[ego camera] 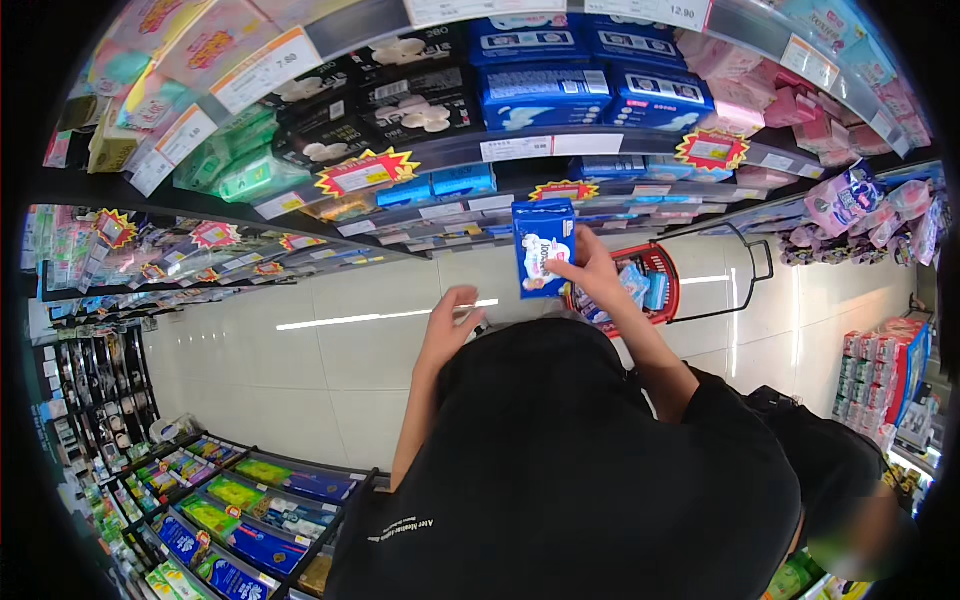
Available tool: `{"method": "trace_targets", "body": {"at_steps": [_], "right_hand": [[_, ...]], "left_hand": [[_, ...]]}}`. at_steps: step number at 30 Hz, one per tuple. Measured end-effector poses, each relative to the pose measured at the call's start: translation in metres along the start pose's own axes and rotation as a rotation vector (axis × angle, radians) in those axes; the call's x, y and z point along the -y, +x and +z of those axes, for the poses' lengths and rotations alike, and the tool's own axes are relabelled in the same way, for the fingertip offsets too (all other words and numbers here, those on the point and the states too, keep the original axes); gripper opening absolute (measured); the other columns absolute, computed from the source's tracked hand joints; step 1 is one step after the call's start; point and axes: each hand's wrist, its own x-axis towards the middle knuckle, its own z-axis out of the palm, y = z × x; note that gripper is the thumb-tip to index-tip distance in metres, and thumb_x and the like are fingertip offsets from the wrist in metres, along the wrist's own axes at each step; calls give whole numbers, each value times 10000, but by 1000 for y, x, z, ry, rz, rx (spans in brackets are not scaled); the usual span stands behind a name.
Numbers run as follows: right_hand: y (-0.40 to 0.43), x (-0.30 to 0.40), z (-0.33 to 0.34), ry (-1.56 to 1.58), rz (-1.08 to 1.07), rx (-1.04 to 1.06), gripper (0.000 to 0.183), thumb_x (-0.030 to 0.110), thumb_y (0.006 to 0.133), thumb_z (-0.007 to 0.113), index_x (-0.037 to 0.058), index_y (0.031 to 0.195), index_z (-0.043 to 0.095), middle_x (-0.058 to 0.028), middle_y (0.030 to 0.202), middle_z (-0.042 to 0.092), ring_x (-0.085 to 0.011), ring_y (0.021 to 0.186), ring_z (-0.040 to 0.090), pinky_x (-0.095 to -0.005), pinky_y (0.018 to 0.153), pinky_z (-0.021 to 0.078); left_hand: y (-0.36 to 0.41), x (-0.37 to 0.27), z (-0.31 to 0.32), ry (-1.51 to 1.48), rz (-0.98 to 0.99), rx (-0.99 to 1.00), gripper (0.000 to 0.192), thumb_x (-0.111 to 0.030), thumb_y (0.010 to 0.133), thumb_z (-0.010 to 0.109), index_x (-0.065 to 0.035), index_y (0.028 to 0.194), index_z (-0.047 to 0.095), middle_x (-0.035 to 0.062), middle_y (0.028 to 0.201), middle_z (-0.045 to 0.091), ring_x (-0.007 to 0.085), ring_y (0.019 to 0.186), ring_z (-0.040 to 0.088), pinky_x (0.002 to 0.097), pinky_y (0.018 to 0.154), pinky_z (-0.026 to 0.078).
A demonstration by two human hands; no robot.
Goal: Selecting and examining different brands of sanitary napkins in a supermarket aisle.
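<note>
In my right hand (594, 271) is an upright blue packet (544, 247) with a white cloud-like print; the thumb lies on its front and the fingers are at its right edge. My left hand (452, 322) is raised over the floor to the left of the packet, fingers apart, holding nothing. Just below and right of the packet stands a red shopping basket (673, 289) with a long black handle (757, 260), partly hidden by my right forearm. Inside the basket lie light-blue packets (656, 290) and other packages. Similar blue packs (546, 91) sit on the shelf in front.
Shelves with price labels (551, 146) curve across the front, holding black packs (420, 101) and pink packs (731, 101). Another shelf unit (202, 244) runs left. Shelves of packaged goods (277, 510) stand behind at lower left. A person in black (832, 450) is close behind at right, near stacked packs (870, 375).
</note>
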Motion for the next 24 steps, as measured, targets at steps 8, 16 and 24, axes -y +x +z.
{"method": "trace_targets", "body": {"at_steps": [8, 16, 24], "right_hand": [[-27, -12, -15, 227, 244, 92, 717, 279, 944, 786, 7, 1503, 429, -122, 1298, 634, -215, 1208, 629, -366, 1026, 527], [-25, 29, -56, -62, -39, 56, 545, 307, 1016, 704, 34, 1450, 518, -114, 1303, 644, -162, 1151, 621, -328, 954, 520], [-24, 29, -70, 202, 253, 269, 560, 218, 963, 762, 98, 1461, 534, -92, 1277, 628, -148, 1121, 595, -295, 973, 483]], "left_hand": [[40, -108, 64, -237, 72, 111, 686, -205, 914, 815, 14, 1469, 475, 128, 1309, 640, 209, 1199, 628, 350, 968, 543], [26, -146, 92, 311, 322, -80, 742, -117, 738, 897, -50, 1422, 615, 157, 1206, 676, 286, 1117, 672, 385, 948, 543], [7, -161, 105, 773, 589, -183, 758, -85, 709, 885, -71, 1403, 580, 189, 1447, 566, 421, 1350, 499, 508, 1143, 408]]}}
